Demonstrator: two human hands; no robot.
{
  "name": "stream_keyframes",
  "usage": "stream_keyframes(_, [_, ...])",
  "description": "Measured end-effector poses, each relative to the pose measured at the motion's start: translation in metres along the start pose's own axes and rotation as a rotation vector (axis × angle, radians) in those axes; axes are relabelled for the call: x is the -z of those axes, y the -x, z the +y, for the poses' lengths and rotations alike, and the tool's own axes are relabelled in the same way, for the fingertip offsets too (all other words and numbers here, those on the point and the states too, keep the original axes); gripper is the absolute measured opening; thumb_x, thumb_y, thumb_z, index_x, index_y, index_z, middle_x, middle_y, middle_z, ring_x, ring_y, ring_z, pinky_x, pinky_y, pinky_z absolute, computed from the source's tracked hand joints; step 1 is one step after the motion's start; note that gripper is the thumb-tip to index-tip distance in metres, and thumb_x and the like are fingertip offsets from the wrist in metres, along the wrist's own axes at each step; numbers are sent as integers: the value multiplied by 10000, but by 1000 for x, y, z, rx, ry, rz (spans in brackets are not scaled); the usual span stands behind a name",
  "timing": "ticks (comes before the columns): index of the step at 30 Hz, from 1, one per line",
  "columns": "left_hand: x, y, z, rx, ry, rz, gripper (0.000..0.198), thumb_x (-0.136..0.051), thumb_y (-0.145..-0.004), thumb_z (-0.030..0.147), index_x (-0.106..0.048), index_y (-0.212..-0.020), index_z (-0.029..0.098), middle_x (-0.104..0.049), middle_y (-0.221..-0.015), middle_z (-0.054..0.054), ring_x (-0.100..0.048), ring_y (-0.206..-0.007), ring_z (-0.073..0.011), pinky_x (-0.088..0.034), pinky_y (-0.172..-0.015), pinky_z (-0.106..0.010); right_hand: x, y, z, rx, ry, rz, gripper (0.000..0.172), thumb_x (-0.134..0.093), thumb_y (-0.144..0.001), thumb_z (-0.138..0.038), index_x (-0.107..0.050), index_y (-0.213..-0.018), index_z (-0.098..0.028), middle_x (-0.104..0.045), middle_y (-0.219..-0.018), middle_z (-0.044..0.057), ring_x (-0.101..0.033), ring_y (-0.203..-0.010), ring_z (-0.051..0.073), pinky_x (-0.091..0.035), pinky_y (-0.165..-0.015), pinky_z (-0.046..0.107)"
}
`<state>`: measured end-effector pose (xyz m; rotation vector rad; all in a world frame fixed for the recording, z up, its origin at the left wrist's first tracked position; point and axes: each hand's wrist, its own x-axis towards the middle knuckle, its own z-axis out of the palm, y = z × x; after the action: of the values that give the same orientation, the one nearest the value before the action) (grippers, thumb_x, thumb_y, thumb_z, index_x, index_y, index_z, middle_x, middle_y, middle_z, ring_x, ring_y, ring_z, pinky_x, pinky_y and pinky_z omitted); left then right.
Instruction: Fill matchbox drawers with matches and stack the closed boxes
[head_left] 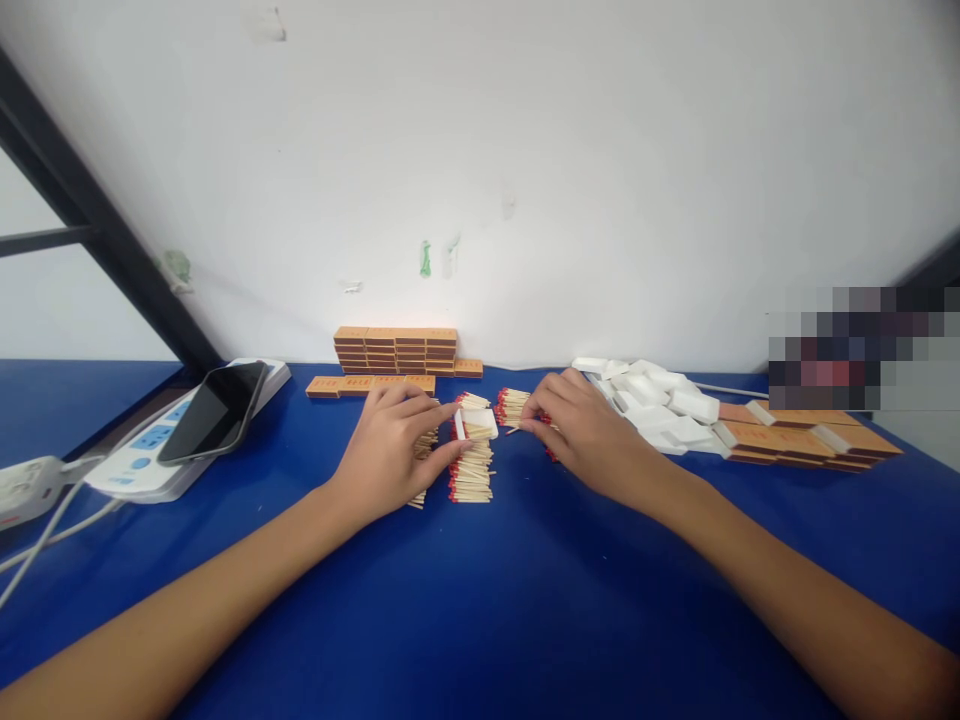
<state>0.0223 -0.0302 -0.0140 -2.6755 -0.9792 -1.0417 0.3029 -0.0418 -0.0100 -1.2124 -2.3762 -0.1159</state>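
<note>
Red-tipped matches [472, 475] lie in heaps on the blue table [480, 600]. My left hand [390, 445] rests on the left heap, thumb and forefinger closed on a small white matchbox tray [477, 423] that sits on the matches. My right hand [589, 430] lies palm down over another bunch of matches [512, 405], fingers curled and pinching at them.
Stacked orange matchboxes [395, 350] stand against the white wall, with a row [360, 385] in front. White inner trays [660, 400] and orange sleeves [802, 438] are piled at the right. A phone [214, 410] lies on a power strip [142, 460] at the left.
</note>
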Motion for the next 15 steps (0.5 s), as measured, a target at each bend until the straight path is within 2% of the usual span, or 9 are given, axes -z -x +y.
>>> stream_keyframes(3, [0, -1, 4, -5, 32, 15, 345, -729, -972, 468, -763, -1187, 199, -787, -1022, -66, -644, -1003, -267, -455, -901, -453, 1, -1, -16, 32, -30, 116, 135, -533, -1068, -247, -595, -955, -204, -642, -987, 88, -504, -942, 261, -426, -832, 412])
stream_keyframes(6, [0, -1, 9, -17, 62, 26, 363, -736, -964, 484, -767, -1187, 199, -784, -996, -62, -649, -995, -260, -455, -896, -445, 0, -1, -29, 56, -7, 177, 139, -529, -1069, -226, -592, -947, -203, -652, -977, 85, -501, -918, 254, -420, -820, 412])
stream_keyframes(11, [-1, 0, 13, -31, 96, 37, 351, -744, -962, 478, -763, -1198, 220, -787, -1019, -60, -658, -1022, -258, -454, -899, -438, 0, 0, -36, 74, 25, 179, 120, -552, -1053, -200, -606, -947, -193, -651, -968, 82, -502, -910, 253, -421, -805, 412])
stream_keyframes(15, [-1, 0, 14, -40, 101, 57, 350, -751, -958, 470, -765, -1181, 200, -786, -1005, -53, -660, -1006, -247, -457, -900, -438, 2, -1, -36, 95, -36, 167, 102, -564, -1051, -207, -622, -968, -192, -657, -985, 83, -516, -936, 254, -428, -822, 410])
